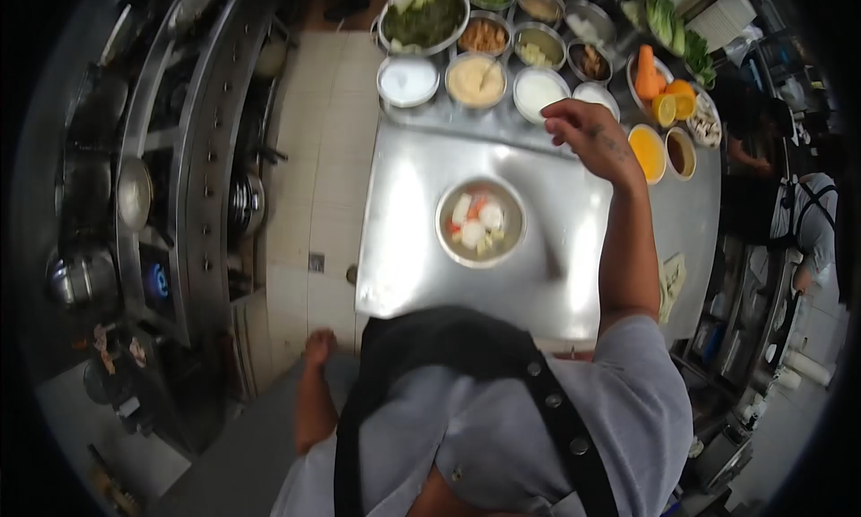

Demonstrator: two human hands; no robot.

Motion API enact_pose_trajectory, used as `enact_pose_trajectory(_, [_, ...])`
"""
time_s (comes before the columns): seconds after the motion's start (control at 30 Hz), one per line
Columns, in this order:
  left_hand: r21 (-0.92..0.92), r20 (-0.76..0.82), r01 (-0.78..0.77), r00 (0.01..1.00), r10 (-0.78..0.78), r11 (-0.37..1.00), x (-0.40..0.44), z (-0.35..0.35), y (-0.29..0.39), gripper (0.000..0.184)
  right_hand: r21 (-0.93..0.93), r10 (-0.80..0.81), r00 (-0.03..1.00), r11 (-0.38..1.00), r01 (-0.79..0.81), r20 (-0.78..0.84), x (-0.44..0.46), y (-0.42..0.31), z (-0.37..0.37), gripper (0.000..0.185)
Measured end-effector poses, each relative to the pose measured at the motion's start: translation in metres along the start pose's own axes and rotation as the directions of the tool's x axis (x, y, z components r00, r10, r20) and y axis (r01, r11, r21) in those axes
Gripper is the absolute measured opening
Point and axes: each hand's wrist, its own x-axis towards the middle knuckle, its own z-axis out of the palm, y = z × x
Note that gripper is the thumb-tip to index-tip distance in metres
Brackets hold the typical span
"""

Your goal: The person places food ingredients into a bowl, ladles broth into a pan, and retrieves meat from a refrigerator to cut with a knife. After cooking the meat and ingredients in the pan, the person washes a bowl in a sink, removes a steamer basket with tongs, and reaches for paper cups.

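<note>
My right hand [592, 142] reaches over the far side of the steel table, above the edge of a bowl of white stuff [540, 92]. Its fingers are bent together in a pinch; what they hold, if anything, is too small to see. My left hand [320, 345] hangs low beside my body, its fingers curled in with nothing visible in them. On the table in front of me stands a round metal bowl [515, 250]. Inside it lie white lumps [473, 234], orange-red pieces [479, 203] and pale chopped bits.
Several ingredient bowls line the table's far side, including leafy greens [423, 19] and a beige mix [475, 79]. Carrots [647, 73], cut citrus [665, 110] and a yellow liquid [644, 151] stand right. A stove with a pan [135, 194] is left; a person [814, 208] stands far right.
</note>
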Motion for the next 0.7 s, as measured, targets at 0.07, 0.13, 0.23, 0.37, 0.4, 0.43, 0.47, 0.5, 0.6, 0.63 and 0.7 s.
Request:
enact_pose_trajectory(0.07, [-0.081, 0.039, -0.079, 0.996, 0.082, 0.994, 0.007, 0.007, -0.025, 0.029, 0.002, -0.033, 0.979, 0.999, 0.034, -0.201, 0.036, 0.012, -0.030, 0.019])
enact_pose_trajectory(0.13, [0.110, 0.029, -0.040, 0.999, 0.037, 0.993, -0.007, 0.011, -0.016, 0.029, -0.021, -0.052, 0.954, 0.999, 0.048, -0.296, 0.085, 0.022, -0.058, 0.019])
enact_pose_trajectory(0.23, [0.013, 0.093, 0.077, 0.993, -0.078, 0.997, -0.010, 0.012, -0.028, 0.027, -0.223, -0.026, 0.955, 0.974, -0.042, -0.295, 0.160, 0.025, -0.081, 0.019])
enact_pose_trajectory(0.37, [-0.085, 0.076, 0.015, 0.997, -0.009, 0.996, -0.010, 0.005, -0.042, 0.026, -0.449, -0.023, 0.957, 0.886, -0.113, -0.288, 0.257, 0.073, -0.077, 0.017])
enact_pose_trajectory(0.4, [-0.030, 0.081, 0.011, 0.997, -0.009, 0.999, -0.010, 0.002, -0.034, 0.025, -0.559, 0.026, 0.961, 0.809, -0.183, -0.276, 0.278, 0.091, -0.071, 0.016])
enact_pose_trajectory(0.43, [0.025, 0.085, 0.009, 0.996, -0.011, 1.000, -0.014, -0.004, -0.030, 0.025, -0.658, 0.079, 0.959, 0.712, -0.244, -0.271, 0.289, 0.093, -0.065, 0.016])
enact_pose_trajectory(0.47, [0.079, 0.089, 0.008, 0.996, -0.015, 0.997, -0.017, -0.008, -0.027, 0.024, -0.705, 0.061, 0.959, 0.665, -0.247, -0.278, 0.293, 0.098, -0.064, 0.017])
enact_pose_trajectory(0.5, [0.039, 0.035, 0.068, 0.997, -0.069, 0.997, -0.023, -0.009, -0.022, 0.025, -0.750, 0.043, 0.959, 0.613, -0.248, -0.282, 0.284, 0.090, -0.057, 0.018])
enact_pose_trajectory(0.6, [-0.044, -0.065, 0.221, 0.973, -0.223, 0.974, -0.035, -0.003, 0.003, 0.025, -0.815, -0.004, 0.961, 0.531, -0.231, -0.275, 0.290, 0.091, -0.048, 0.018])
enact_pose_trajectory(0.63, [-0.032, -0.066, 0.256, 0.964, -0.258, 0.966, -0.037, -0.004, 0.003, 0.026, -0.826, -0.014, 0.963, 0.517, -0.224, -0.270, 0.293, 0.097, -0.047, 0.018])
enact_pose_trajectory(0.7, [-0.018, -0.039, 0.258, 0.965, -0.259, 0.966, -0.042, -0.006, 0.000, 0.026, -0.843, -0.037, 0.967, 0.499, -0.200, -0.251, 0.293, 0.105, -0.046, 0.017])
